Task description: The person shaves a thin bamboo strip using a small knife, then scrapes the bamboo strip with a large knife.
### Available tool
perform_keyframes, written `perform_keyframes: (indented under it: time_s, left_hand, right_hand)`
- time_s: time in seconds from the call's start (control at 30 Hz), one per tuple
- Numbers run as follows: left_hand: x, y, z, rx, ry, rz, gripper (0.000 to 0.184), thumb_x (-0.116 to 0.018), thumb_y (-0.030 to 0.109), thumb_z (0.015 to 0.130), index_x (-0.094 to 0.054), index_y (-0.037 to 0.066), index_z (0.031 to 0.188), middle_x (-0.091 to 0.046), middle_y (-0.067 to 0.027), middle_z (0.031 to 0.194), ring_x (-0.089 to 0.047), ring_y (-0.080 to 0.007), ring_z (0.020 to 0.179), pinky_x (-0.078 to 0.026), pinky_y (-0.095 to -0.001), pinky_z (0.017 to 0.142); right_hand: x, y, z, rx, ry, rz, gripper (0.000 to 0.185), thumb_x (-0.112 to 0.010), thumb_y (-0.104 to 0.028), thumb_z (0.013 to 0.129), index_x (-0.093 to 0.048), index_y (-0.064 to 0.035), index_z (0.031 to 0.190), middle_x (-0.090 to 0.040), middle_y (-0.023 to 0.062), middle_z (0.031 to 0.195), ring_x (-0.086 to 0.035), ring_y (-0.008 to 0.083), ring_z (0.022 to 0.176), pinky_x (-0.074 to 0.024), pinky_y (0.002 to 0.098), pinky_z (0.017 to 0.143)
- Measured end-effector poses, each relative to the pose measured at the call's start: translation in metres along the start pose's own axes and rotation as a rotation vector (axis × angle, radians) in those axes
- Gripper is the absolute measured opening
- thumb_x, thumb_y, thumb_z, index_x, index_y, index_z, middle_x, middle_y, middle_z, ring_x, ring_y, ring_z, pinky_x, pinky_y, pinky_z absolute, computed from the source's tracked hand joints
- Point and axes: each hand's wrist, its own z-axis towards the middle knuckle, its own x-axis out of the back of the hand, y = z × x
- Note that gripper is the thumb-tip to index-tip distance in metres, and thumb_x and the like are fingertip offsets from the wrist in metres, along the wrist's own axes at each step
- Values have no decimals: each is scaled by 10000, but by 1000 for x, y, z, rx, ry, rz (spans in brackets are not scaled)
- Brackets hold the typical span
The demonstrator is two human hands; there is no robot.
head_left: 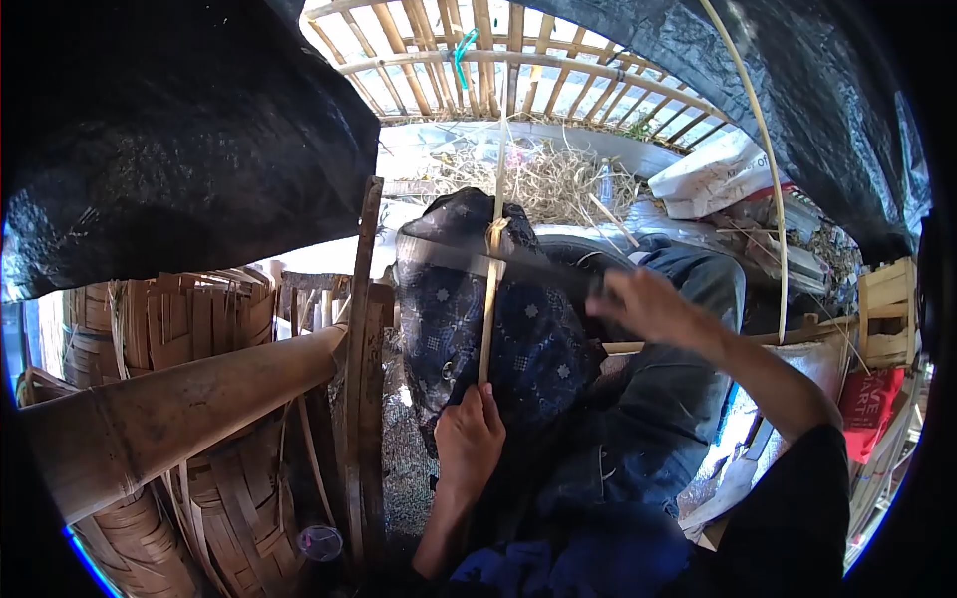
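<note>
A long pale bamboo strip (488, 334) stands nearly upright in view, its lower end in the closed fingers of my left hand (471, 439). My right hand (638, 304), slightly blurred, is closed on a long dark blade (439, 255) that crosses the strip at a knot-like spot with a curled shaving (497, 228). The blade is smeared by motion; its handle is mostly hidden in my fingers. Beneath the strip, a dark patterned cloth (533, 329) lies over my leg.
A thick bamboo pole (199, 414) and woven baskets (214, 513) are at the left. Shavings (548, 179) lie ahead, below a bamboo slat fence (498, 70). Black sheeting (199, 149) hangs overhead. A red bag (869, 411) is at the right, a plastic cup (320, 543) at lower left.
</note>
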Motion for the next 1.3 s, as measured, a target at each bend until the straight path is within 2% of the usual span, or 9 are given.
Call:
perform_keyframes:
  time_s: [0.07, 0.2, 0.23, 0.33, 0.73, 1.0, 1.1, 1.17, 1.3]
  left_hand:
    - [-2, 2, -2, -8, -18, -7, 275, -533, 151, 928, -499, 53, 673, -534, -172, 503, -566, -361, 464, -419, -440, 421]
    - [0, -1, 5, 30, -17, -7, 263, -526, 168, 931, -530, 55, 694, -551, -170, 518, -577, -364, 483, -439, -452, 449]
    - [1, -1, 6, 54, -20, -16, 260, -526, 175, 932, -541, 57, 701, -559, -164, 523, -580, -362, 487, -446, -455, 459]
    - [9, -2, 9, 74, 8, -59, 260, -527, 192, 932, -555, 64, 707, -576, -149, 534, -586, -357, 494, -458, -454, 473]
    - [12, 6, 11, -7, 56, 287, 274, -520, 249, 938, -512, 79, 724, -567, -149, 519, -586, -354, 471, -461, -454, 447]
    - [4, 11, 8, -16, 6, 275, 244, -506, 236, 946, -512, 80, 758, -569, -139, 519, -602, -339, 483, -470, -436, 445]
    - [3, 4, 8, -20, 29, 282, 244, -500, 229, 949, -513, 76, 759, -568, -144, 520, -604, -340, 486, -471, -430, 445]
    - [4, 5, 7, -34, 11, 290, 243, -496, 219, 949, -511, 70, 758, -569, -150, 527, -606, -342, 493, -475, -435, 453]
    - [4, 8, 2, -50, -10, 234, 237, -497, 215, 948, -518, 68, 763, -571, -156, 533, -607, -350, 500, -480, -447, 470]
  right_hand:
    - [7, 20, 33, -201, 83, -7, 577, -488, -515, 929, -564, 19, 723, -551, 194, 517, -617, 367, 521, -480, 445, 496]
    - [15, 32, 31, -126, 187, 27, 472, -534, -355, 953, -561, 49, 711, -538, 201, 495, -578, 370, 466, -415, 435, 441]
    - [16, 26, 23, -121, 188, 135, 429, -549, -331, 950, -516, 37, 731, -463, 171, 495, -461, 304, 423, -330, 414, 453]
    - [22, 0, 2, -99, 251, 229, 383, -553, -299, 948, -545, 35, 762, -509, 194, 538, -492, 298, 444, -347, 404, 461]
    - [2, -31, -45, -59, -121, 135, 435, -582, -392, 914, -546, 20, 779, -550, 196, 542, -594, 357, 507, -440, 421, 491]
    - [16, -19, -21, -109, -70, 86, 403, -607, -379, 898, -579, 15, 818, -577, 215, 601, -615, 387, 600, -454, 429, 535]
    - [20, -30, -30, -12, -70, 104, 528, -519, -468, 928, -573, 34, 771, -589, 210, 575, -626, 393, 582, -500, 436, 545]
    - [15, -32, -39, 83, -176, -156, 531, -522, -468, 927, -565, 36, 763, -586, 217, 578, -633, 389, 585, -501, 443, 547]
    - [10, -13, -11, -74, -28, 113, 545, -521, -475, 925, -551, 33, 733, -573, 219, 567, -633, 378, 568, -490, 450, 532]
